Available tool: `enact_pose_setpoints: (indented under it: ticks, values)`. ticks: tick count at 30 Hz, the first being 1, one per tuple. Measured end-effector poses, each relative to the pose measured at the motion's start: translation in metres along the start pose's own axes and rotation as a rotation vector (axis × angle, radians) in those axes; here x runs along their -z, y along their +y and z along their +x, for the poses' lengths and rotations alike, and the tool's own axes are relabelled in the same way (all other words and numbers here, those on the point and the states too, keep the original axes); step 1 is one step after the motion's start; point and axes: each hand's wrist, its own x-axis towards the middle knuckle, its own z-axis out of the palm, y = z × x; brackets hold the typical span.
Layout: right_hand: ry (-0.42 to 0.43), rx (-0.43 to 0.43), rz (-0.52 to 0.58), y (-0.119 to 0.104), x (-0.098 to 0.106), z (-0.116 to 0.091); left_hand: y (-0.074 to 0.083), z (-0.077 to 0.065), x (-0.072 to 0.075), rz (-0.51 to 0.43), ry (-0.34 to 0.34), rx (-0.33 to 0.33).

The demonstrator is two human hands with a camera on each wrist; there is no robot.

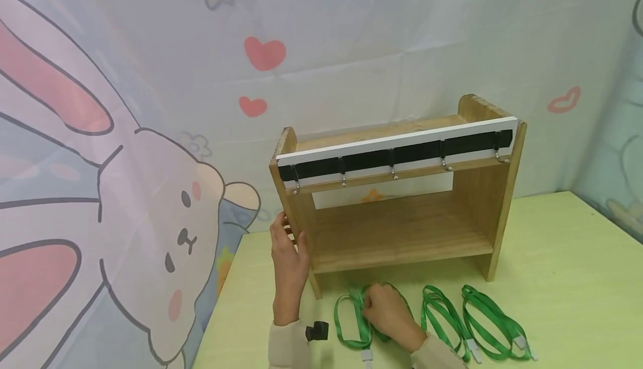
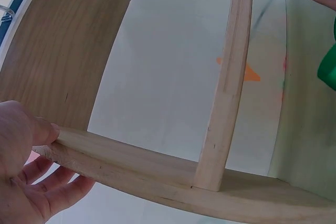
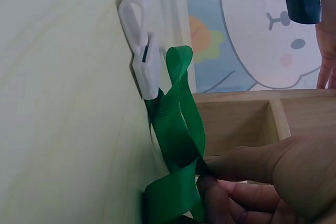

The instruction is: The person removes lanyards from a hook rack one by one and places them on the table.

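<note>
My left hand (image 1: 290,257) holds the left side panel of a wooden shelf (image 1: 397,232). In the left wrist view the thumb lies on one face of that panel (image 2: 136,169), with the fingers behind the other. Low in front of the shelf, my right hand (image 1: 389,310) pinches a green lanyard (image 3: 181,124) between thumb and fingers. A white plastic clip (image 3: 147,69) at the lanyard's end lies against the table. Another green lanyard (image 1: 337,324) lies just left of the right hand, partly overlapped by it.
Across the shelf's top front runs a white rail with a black strip (image 1: 366,159) and several metal hooks (image 1: 394,172). Two looped green lanyards (image 1: 442,313) (image 1: 494,324) lie on the yellow-green table (image 1: 567,279) at the right. A cartoon-printed cloth (image 1: 351,34) hangs behind.
</note>
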Motion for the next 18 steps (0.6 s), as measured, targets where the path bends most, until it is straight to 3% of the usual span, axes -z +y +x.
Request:
enact_pose_setpoints:
  ticks: [18]
  values:
    - [-0.006, -0.01, -0.008, 0.0003, 0.0009, -0.0009, 0.0007, -0.0006, 0.0011, 0.02, 0.003, 0.008]
